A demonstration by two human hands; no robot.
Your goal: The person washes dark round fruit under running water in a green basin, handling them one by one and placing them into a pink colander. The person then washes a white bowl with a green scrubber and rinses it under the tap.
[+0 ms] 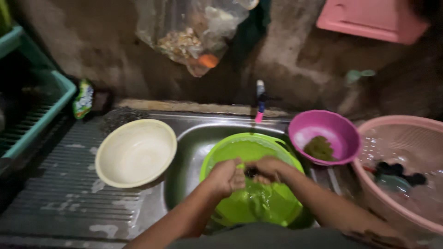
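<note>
A bright green plastic basin [230,147] sits in the steel sink [194,133], with water in its bottom. Both my hands meet over it. My left hand [227,176] is curled into a fist and my right hand [270,168] is closed beside it. Between them they grip a small dark object [251,173], too hidden to identify. Water runs off the hands into the basin.
A cream bowl [136,152] rests on the ribbed draining board at the left. A magenta bowl [325,136] holding a green scrub pad stands right of the sink, beside a large pink tub [401,170] of utensils. A teal rack [32,110] is far left; a plastic bag [191,32] hangs on the wall.
</note>
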